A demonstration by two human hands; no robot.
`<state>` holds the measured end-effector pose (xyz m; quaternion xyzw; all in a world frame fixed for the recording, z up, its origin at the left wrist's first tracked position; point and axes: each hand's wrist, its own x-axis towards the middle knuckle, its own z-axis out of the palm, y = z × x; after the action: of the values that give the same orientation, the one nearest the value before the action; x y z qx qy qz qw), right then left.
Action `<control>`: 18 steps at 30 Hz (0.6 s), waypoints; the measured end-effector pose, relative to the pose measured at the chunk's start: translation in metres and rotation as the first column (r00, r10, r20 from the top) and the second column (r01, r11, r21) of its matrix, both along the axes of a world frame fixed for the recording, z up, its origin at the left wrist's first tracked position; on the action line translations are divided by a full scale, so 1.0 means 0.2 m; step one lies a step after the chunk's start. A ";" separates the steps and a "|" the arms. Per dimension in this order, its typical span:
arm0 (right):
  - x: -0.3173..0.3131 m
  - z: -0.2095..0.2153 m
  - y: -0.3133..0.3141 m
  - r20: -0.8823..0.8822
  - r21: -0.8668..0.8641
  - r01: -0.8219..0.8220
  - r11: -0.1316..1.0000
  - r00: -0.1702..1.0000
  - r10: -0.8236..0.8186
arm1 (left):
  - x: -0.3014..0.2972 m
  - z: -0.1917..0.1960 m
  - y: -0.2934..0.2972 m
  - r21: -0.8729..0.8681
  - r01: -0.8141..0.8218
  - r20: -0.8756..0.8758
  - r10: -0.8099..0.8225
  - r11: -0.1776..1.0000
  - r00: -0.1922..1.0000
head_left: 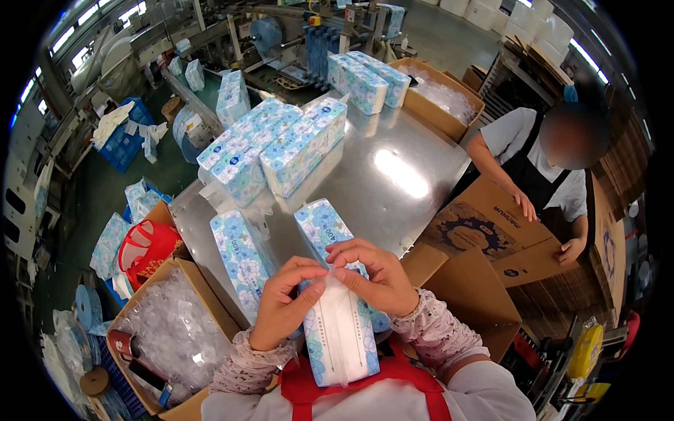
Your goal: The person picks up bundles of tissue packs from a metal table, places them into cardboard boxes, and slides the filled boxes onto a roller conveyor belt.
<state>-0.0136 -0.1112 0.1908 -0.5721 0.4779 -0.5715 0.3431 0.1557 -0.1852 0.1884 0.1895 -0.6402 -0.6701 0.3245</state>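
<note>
A tissue pack (pixel 342 340) with a white middle panel and blue floral sides is tilted up against my body at the table's near edge. Over its upper end my left hand (pixel 289 298) and my right hand (pixel 374 275) meet, thumbs and fingertips pinched together. Between them is a thin, clear plastic piece (pixel 333 272), partly hidden by the fingers. Just beyond my hands lies another floral tissue pack (pixel 324 223), partly covered by my right hand. One more tissue pack (pixel 239 254) stands to the left of my left hand.
More tissue packs (pixel 303 144) sit farther back on the metal table (pixel 379 151). Boxes of clear plastic pieces stand at left (pixel 179 330) and far right (pixel 449 98). An open carton (pixel 470 295) is right of me. A co-worker (pixel 554 161) handles a cardboard carton (pixel 484 228).
</note>
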 end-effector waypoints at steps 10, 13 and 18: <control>0.03 0.02 0.05 0.005 -0.005 0.062 0.998 0.998 -0.062 | 0.00 -0.01 0.00 -0.034 -0.054 0.054 0.056 0.998 0.997; 0.04 0.01 0.06 0.015 -0.041 0.113 0.993 0.993 -0.113 | -0.01 -0.02 0.01 -0.035 -0.092 0.052 0.094 0.995 0.994; -0.02 0.03 0.12 0.093 -0.014 0.230 0.973 0.969 -0.227 | -0.01 -0.07 -0.02 0.024 -0.162 -0.001 0.162 0.987 0.987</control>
<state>-0.0170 -0.0869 0.1966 -0.4909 0.5175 -0.6384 0.2893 0.1546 -0.1895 0.1751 0.2435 -0.6142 -0.6494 0.3766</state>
